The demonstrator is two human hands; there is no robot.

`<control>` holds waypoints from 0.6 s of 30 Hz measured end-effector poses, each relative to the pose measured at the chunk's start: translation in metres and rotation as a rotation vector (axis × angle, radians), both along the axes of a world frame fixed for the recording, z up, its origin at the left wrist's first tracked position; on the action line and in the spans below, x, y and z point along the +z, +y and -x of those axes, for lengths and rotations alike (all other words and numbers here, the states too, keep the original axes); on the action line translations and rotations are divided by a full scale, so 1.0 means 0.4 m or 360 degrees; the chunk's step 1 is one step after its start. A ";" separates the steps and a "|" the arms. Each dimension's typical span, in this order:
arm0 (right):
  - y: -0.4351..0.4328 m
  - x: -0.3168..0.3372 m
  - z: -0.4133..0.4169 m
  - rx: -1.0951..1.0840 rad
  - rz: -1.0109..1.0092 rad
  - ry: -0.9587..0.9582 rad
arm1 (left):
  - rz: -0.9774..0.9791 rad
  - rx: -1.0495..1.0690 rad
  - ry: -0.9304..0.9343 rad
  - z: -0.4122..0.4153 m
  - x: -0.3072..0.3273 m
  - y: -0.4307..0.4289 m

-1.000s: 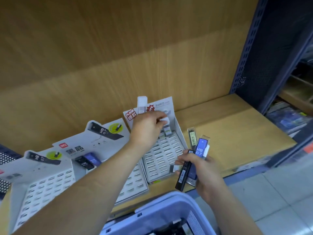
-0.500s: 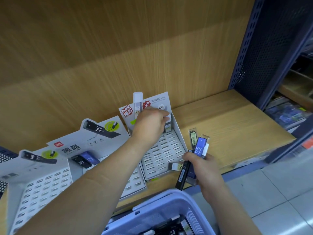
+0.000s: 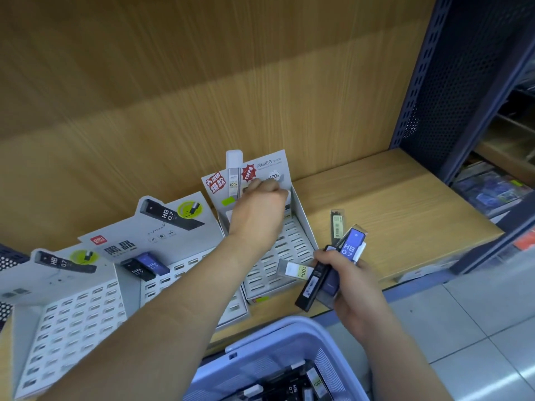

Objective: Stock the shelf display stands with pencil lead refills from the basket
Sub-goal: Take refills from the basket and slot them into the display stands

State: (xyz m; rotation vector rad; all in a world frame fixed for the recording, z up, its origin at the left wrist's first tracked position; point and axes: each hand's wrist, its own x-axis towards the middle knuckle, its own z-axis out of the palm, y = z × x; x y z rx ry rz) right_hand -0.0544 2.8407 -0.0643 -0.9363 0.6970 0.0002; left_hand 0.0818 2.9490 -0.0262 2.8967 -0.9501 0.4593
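Now R hand (image 3: 357,293) grips refills (image 3: 351,248), long axes slanting up-right.

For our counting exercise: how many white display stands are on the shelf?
3: left stand, middle stand beside it, right stand under the left hand. More may sit off-frame.

There are three white slotted cardboard display stands (image 3: 173,227), one lavender plastic basket (image 3: 278,332), and seemingly four slim plastic lead refill cases (image 3: 351,247) bunched in the right hand (image 3: 359,293).

I see a wooden shelf (image 3: 390,204) carrying three white slotted stands side by side: left stand (image 3: 66,322), middle stand (image 3: 173,235), right stand (image 3: 292,244).
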 end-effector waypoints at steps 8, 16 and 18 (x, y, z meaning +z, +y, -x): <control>0.037 0.064 0.003 0.0050 -0.0150 -0.0176 | 0.1237 0.0453 0.1863 0.217 0.073 0.108; 0.052 0.090 0.016 -0.0035 -0.0379 -0.0207 | 0.1877 0.0886 0.1536 0.267 0.082 0.250; 0.068 0.103 0.017 -0.0052 -0.0410 -0.0222 | 0.2126 0.0937 0.1519 0.284 0.085 0.258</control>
